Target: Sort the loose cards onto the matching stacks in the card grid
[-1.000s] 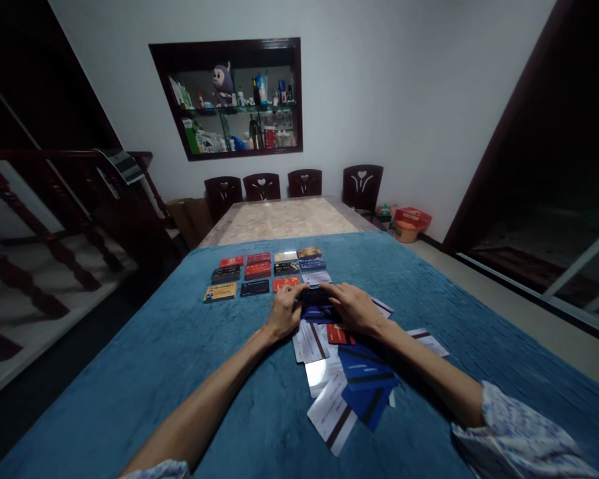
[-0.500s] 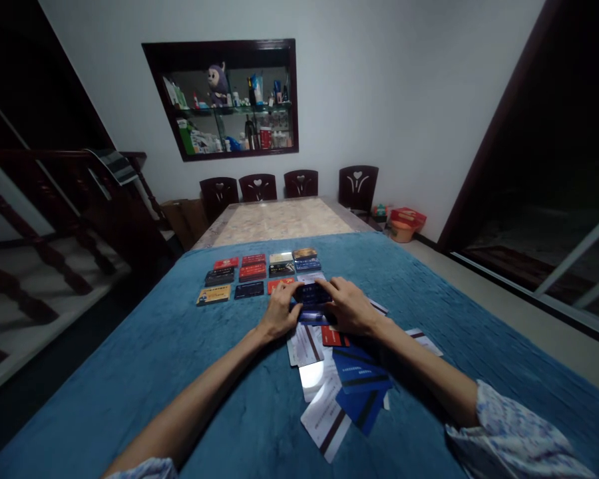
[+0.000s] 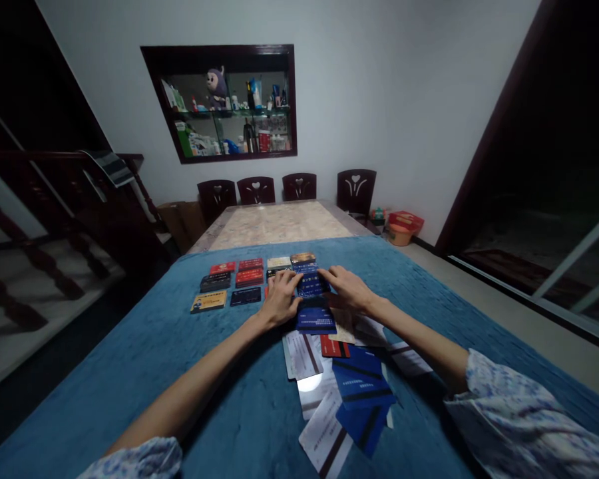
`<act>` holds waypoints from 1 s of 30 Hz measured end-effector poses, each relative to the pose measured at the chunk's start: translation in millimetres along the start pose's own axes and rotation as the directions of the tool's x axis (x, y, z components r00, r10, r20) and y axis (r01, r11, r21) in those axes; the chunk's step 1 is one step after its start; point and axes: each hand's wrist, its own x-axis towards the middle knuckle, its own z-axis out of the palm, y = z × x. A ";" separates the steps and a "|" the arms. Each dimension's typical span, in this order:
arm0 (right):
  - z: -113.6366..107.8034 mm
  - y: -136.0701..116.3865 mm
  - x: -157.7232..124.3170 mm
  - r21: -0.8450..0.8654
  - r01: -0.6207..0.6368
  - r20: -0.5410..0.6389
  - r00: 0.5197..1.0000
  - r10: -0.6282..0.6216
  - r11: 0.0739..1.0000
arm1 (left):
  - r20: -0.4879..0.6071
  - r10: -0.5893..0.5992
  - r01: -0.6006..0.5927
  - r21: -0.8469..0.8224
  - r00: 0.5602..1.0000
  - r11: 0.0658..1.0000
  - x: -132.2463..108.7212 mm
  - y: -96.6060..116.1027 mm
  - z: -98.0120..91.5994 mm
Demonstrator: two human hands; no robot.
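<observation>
A dark blue card [image 3: 310, 284] sits between my two hands, over the right end of a grid of cards [image 3: 239, 279] laid in rows on the blue cloth [image 3: 180, 359]. My left hand [image 3: 279, 297] pinches the card's left edge and my right hand [image 3: 347, 288] holds its right edge. Just below my hands lies another blue card [image 3: 315, 320], at the top of a loose heap of blue, white and red cards [image 3: 344, 382] that spreads toward me.
Beyond the cloth the bare marble tabletop [image 3: 279, 223] runs to several dark wooden chairs [image 3: 299, 186]. A wall niche [image 3: 224, 103] holds bottles and a plush toy. A wooden stair rail [image 3: 54, 199] stands left, a red basin [image 3: 404, 223] right.
Both hands have moved the dark blue card away from me, from over the heap up to the right end of the card rows. The blue card beneath is now uncovered.
</observation>
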 end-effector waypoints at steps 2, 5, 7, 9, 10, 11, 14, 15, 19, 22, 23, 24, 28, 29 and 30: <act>0.5 5.7 6.6 0.007 -0.010 0.015 1.000 0.010 1.000 | 0.008 -0.013 0.012 0.022 1.000 1.000 7.1 -0.9 0.3; 0.8 12.9 17.4 0.031 -0.022 0.030 0.999 0.021 0.999 | 0.002 -0.044 0.044 0.036 0.999 0.998 18.6 -3.2 2.4; 0.1 16.5 25.4 0.047 -0.036 0.034 0.999 0.035 0.998 | 0.001 -0.065 0.065 0.045 0.998 0.997 26.3 -5.9 4.3; -1.1 18.8 33.9 0.057 -0.057 0.049 0.997 0.054 0.997 | 0.011 -0.087 0.086 0.064 0.996 0.994 33.8 -9.4 6.3; -1.7 19.4 38.3 0.060 -0.071 0.060 0.996 0.068 0.996 | 0.016 -0.096 0.095 0.076 0.995 0.993 37.4 -11.4 7.2; -2.3 19.7 42.6 0.059 -0.084 0.070 0.994 0.080 0.995 | 0.022 -0.104 0.102 0.089 0.994 0.991 40.9 -13.6 8.1; -2.4 19.4 55.4 0.039 -0.118 0.103 0.988 0.114 0.992 | 0.040 -0.123 0.117 0.133 0.992 0.984 50.5 -21.1 11.0; -1.6 19.4 59.4 0.028 -0.131 0.113 0.985 0.127 0.991 | 0.051 -0.129 0.120 0.144 0.990 0.982 53.4 -23.8 12.1; 5.6 22.1 73.8 0.000 -0.165 0.146 0.976 0.164 0.986 | 0.098 -0.150 0.134 0.151 0.984 0.979 63.7 -34.3 17.6; 11.9 26.2 82.0 -0.004 -0.170 0.167 0.971 0.168 0.985 | 0.114 -0.165 0.146 0.162 0.980 0.976 69.0 -40.1 22.9; 13.6 27.5 84.1 -0.005 -0.173 0.173 0.970 0.171 0.985 | 0.119 -0.169 0.148 0.165 0.978 0.975 70.3 -41.5 24.8; 15.0 28.6 85.9 -0.007 -0.176 0.180 0.968 0.175 0.984 | 0.125 -0.172 0.150 0.164 0.977 0.975 71.5 -42.7 26.6; 19.9 32.0 91.5 -0.014 -0.188 0.204 0.961 0.187 0.982 | 0.141 -0.185 0.166 0.132 0.973 0.977 75.3 -45.7 32.5; 21.1 32.6 92.8 -0.016 -0.190 0.209 0.959 0.189 0.982 | 0.143 -0.189 0.171 0.127 0.971 0.977 76.2 -46.1 33.4; 22.3 33.1 94.0 -0.017 -0.190 0.215 0.958 0.190 0.982 | 0.146 -0.195 0.177 0.125 0.970 0.976 77.2 -46.3 34.2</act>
